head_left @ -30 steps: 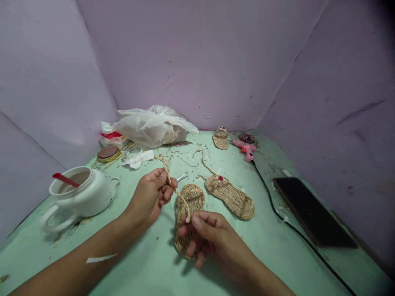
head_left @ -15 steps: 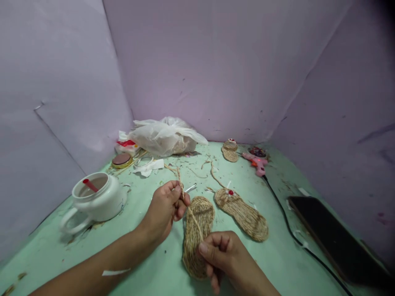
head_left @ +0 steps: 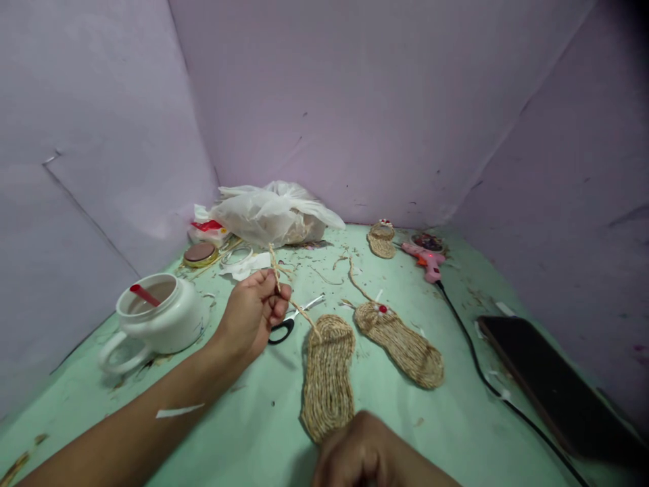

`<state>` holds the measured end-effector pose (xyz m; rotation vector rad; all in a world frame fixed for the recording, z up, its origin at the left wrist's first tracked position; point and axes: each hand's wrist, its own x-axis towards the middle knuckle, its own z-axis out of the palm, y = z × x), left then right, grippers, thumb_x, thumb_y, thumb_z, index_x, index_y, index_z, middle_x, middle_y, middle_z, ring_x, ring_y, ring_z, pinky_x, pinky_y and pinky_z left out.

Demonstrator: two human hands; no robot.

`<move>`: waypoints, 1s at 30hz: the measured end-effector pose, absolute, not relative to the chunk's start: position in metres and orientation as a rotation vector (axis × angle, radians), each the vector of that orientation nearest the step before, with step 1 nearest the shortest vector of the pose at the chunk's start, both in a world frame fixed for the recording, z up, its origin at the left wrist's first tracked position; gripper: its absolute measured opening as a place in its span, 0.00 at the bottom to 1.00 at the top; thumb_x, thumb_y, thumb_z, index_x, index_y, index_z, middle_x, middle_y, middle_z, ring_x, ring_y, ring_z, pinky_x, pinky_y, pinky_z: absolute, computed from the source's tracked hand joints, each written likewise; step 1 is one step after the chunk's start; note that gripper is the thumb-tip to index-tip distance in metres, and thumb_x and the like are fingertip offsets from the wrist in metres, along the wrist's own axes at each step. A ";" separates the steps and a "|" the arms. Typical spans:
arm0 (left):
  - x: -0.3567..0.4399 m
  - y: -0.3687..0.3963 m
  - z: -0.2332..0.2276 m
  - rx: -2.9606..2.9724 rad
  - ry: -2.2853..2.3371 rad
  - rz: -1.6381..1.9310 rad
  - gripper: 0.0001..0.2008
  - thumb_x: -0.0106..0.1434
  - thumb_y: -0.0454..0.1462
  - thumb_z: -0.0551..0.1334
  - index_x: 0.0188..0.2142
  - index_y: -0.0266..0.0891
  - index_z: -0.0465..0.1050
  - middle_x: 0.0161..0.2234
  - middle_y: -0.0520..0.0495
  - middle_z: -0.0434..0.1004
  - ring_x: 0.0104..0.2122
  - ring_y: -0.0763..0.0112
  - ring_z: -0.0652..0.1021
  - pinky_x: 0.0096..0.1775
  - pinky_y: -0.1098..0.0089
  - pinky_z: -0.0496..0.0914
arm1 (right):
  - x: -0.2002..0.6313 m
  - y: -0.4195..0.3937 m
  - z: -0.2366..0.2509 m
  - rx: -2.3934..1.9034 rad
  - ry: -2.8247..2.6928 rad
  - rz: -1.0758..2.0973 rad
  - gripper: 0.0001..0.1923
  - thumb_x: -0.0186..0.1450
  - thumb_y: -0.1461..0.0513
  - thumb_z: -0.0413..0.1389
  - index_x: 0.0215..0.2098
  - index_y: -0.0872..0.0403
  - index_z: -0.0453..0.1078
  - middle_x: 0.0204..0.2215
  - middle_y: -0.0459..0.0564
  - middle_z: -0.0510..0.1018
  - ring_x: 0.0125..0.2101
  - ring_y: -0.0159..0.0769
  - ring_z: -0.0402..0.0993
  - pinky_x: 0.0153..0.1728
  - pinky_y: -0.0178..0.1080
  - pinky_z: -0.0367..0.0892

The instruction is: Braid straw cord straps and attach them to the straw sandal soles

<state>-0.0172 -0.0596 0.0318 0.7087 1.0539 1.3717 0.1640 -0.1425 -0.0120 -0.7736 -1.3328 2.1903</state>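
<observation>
My left hand (head_left: 261, 301) is closed, pinching a jute cord (head_left: 303, 311) whose free end sticks up above the fingers. From there the cord slants down to the top of a woven jute slipper sole (head_left: 328, 382). At the lower end of that sole is my right hand (head_left: 372, 453), curled, slightly blurred and cut off by the bottom edge; what its fingers hold is hidden. Just right of my left hand lies a pair of scissors (head_left: 284, 331) with a black handle. A second jute slipper (head_left: 403, 348) with a red bead lies right of the sole.
A white mug (head_left: 162, 321) with a red straw stands left. At the back are a plastic bag (head_left: 274, 215), a round tin (head_left: 200, 254) and a small finished slipper (head_left: 381, 241). A pink glue gun (head_left: 428, 260), its black cable (head_left: 469, 358) and a phone (head_left: 552, 385) occupy the right.
My left hand has moved left and away with the cord, drawing it off the sole's face. My right hand has dropped toward me to the sole's lower end. More of the scissors shows.
</observation>
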 end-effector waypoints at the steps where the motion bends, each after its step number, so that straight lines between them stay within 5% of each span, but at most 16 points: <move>1: -0.016 -0.061 0.031 0.697 1.057 1.357 0.07 0.60 0.31 0.52 0.25 0.37 0.58 0.20 0.52 0.67 0.12 0.83 0.62 0.13 0.82 0.52 | 0.162 -0.140 -0.012 -0.850 -1.272 2.106 0.11 0.49 0.56 0.63 0.21 0.55 0.72 0.16 0.42 0.68 0.17 0.24 0.62 0.18 0.27 0.59; 8: 0.000 -0.075 0.025 0.589 1.084 1.289 0.06 0.60 0.30 0.52 0.26 0.36 0.58 0.21 0.51 0.67 0.14 0.82 0.63 0.14 0.81 0.55 | 0.155 -0.124 -0.022 -1.123 -0.796 1.779 0.24 0.45 0.55 0.66 0.36 0.57 0.68 0.28 0.48 0.75 0.13 0.24 0.65 0.10 0.28 0.60; 15: 0.012 -0.089 0.014 0.625 1.026 1.394 0.04 0.59 0.30 0.53 0.28 0.37 0.59 0.22 0.51 0.69 0.15 0.79 0.67 0.17 0.79 0.61 | 0.151 -0.123 -0.027 -0.998 -0.618 1.783 0.17 0.50 0.54 0.63 0.24 0.58 0.66 0.11 0.40 0.67 0.08 0.19 0.55 0.09 0.25 0.54; 22: 0.016 -0.095 0.013 0.684 0.994 1.381 0.04 0.58 0.32 0.55 0.28 0.37 0.60 0.23 0.51 0.71 0.16 0.78 0.68 0.18 0.78 0.61 | 0.154 -0.119 -0.022 -0.936 -0.444 1.766 0.12 0.48 0.60 0.63 0.21 0.57 0.65 0.12 0.39 0.66 0.09 0.18 0.52 0.09 0.24 0.50; 30: 0.000 -0.081 0.035 0.683 1.027 1.490 0.07 0.57 0.27 0.51 0.26 0.38 0.59 0.20 0.52 0.67 0.14 0.79 0.66 0.15 0.80 0.58 | 0.162 -0.121 -0.019 -1.013 -0.510 2.107 0.06 0.42 0.65 0.56 0.11 0.57 0.63 0.07 0.39 0.62 0.07 0.18 0.48 0.07 0.25 0.41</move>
